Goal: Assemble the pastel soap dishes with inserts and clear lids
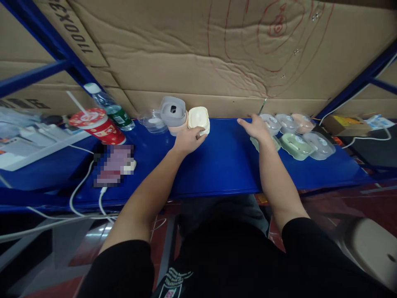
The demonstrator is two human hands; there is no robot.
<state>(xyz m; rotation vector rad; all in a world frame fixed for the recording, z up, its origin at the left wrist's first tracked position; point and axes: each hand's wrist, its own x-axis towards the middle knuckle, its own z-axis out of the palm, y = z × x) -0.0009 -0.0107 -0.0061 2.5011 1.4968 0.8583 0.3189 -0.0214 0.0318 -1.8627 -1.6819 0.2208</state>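
Note:
My left hand [190, 140] grips the near right side of a small cream plastic box [199, 117] with rounded corners. Just left of it, a grey plastic box [173, 111] with a dark hole in it sits on a peach one [176, 129]. Clear plastic lids [153, 121] lie beside that stack. Over the blue table's right half, my right hand [257, 127] has its thumb stretched out to the left and appears to hold nothing. It is nearest to clear-lidded boxes [270, 124] and a pale green box [275, 142], which my forearm partly covers.
A thin pen-like stick [262, 106] leans near the cardboard wall [173, 54]. More lidded boxes [296, 145] stand right. At left are a red cup with a straw [101, 128], a water bottle [116, 111], a blurred-out item [114, 165] and white cables [74, 194].

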